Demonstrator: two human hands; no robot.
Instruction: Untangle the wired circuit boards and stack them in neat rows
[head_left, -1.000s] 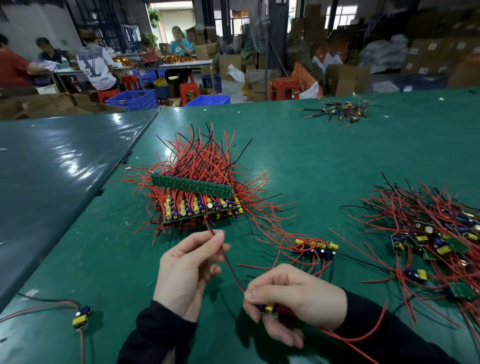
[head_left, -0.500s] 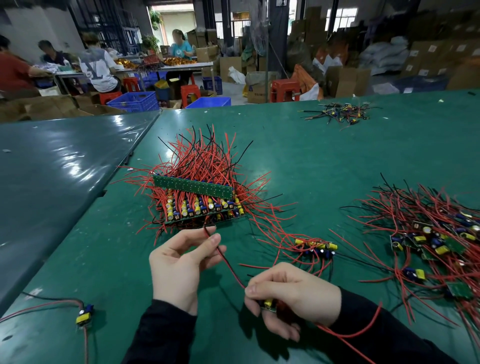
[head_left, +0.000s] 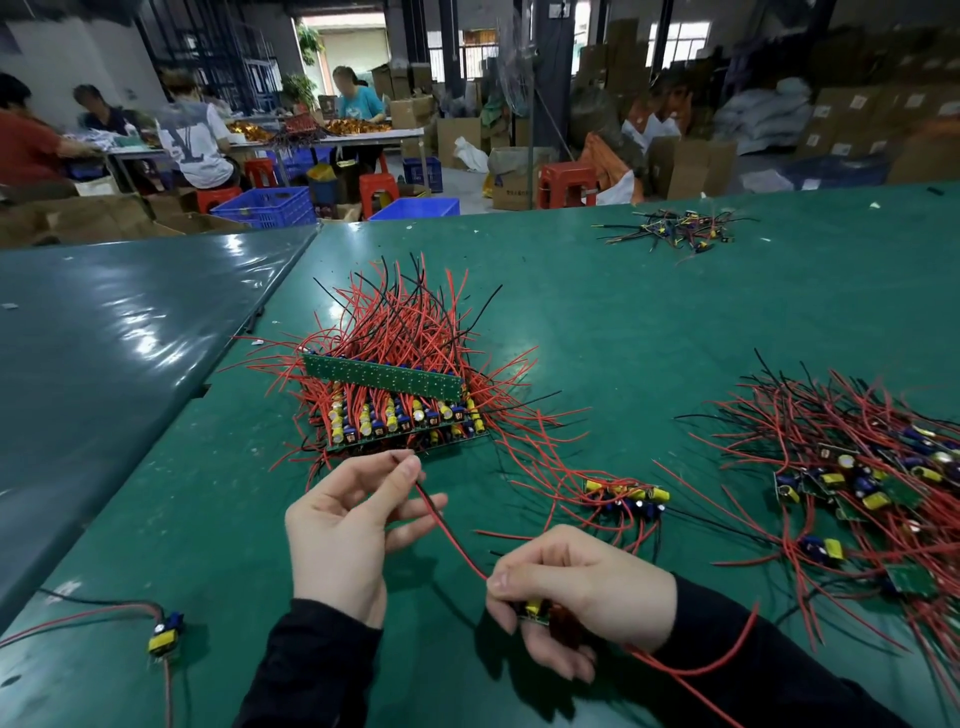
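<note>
Over the counter (head_left: 649, 322), we pinch the wire (head_left: 447, 530) with our left hand (head_left: 348, 525), right hand (head_left: 576, 587) gripping its board (head_left: 535, 613), and should pull it straight before stacking.

— What sort of place is this?

— A factory workshop, part assembly floor and part warehouse. The green work table (head_left: 675, 322) is long and strewn with heaps of wired circuit boards (head_left: 395, 400).

— And behind it?

— Other workers (head_left: 195, 140) sit on red plastic stools (head_left: 566, 182) at another table (head_left: 363, 136) piled with parts. Blue plastic crates (head_left: 265, 205) stand on the floor, and cardboard boxes (head_left: 852, 124) are stacked high along the right side, with white sacks (head_left: 769, 109) among them. The floor is bare concrete, the pillars dark
</note>
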